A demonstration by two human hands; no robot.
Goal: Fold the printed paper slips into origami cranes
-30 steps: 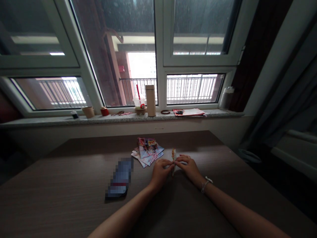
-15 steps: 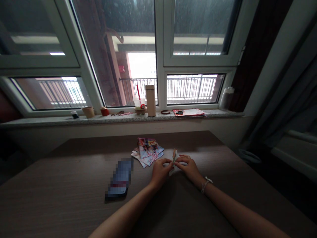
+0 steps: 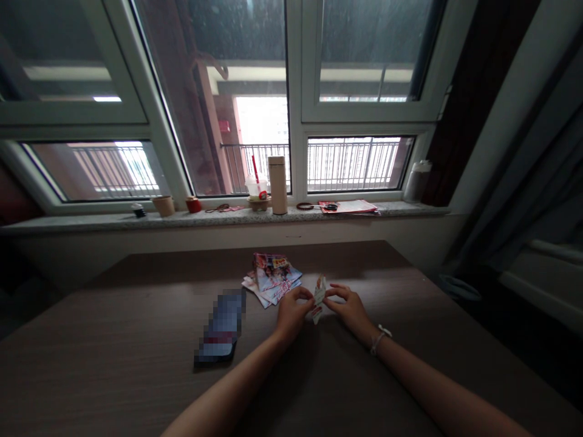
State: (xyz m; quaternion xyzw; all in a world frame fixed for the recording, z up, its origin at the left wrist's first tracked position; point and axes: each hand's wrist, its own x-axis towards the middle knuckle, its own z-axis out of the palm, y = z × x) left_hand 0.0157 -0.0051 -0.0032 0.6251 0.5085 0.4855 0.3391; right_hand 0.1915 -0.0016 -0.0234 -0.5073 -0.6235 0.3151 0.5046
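Both my hands meet near the middle of a dark wooden table (image 3: 136,376). My left hand (image 3: 291,312) and my right hand (image 3: 348,308) each pinch one side of a small folded piece of printed paper (image 3: 319,297), held just above the tabletop. A bracelet sits on my right wrist. A fanned pile of colourful printed sheets (image 3: 272,278) lies just beyond my left hand. A dark flat object (image 3: 221,328) lies to the left of my left forearm.
A stone windowsill (image 3: 91,220) runs behind the table, carrying a tall beige flask (image 3: 277,184), a plastic cup with a red straw (image 3: 255,187), small cups, a red-and-white paper (image 3: 350,206) and a pale jug (image 3: 413,180). Dark curtains hang at the right.
The folded paper between my fingers has turned and tilted, and my hands have shifted slightly apart around it. Everything else stays where it was.
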